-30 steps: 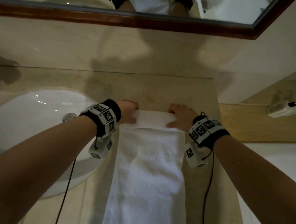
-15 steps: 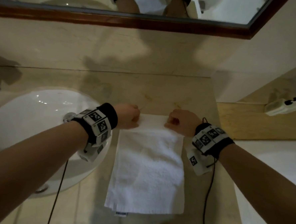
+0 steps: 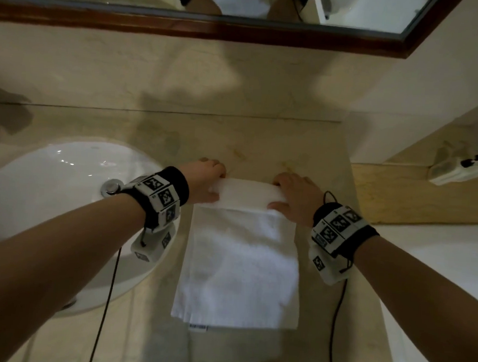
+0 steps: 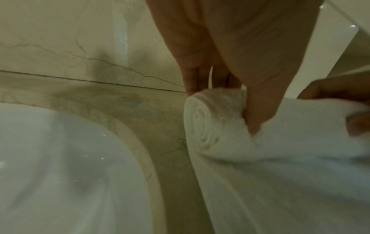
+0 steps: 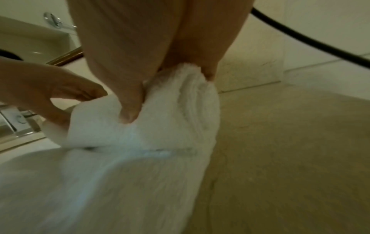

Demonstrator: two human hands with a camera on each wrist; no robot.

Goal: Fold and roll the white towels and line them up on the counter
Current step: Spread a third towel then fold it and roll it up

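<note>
White towel (image 3: 241, 267) roll crosswise (tail nearward)

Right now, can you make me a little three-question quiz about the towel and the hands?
1. True or false: the towel is fully rolled.
2. Which end is rolled: A) far end, B) near end with the tag?
3. What white thing sits left of the towel?

Key:
1. False; only the far end is rolled, and the rest lies flat on the counter.
2. A; the left hand and right hand grip the roll there.
3. The sink.
</note>
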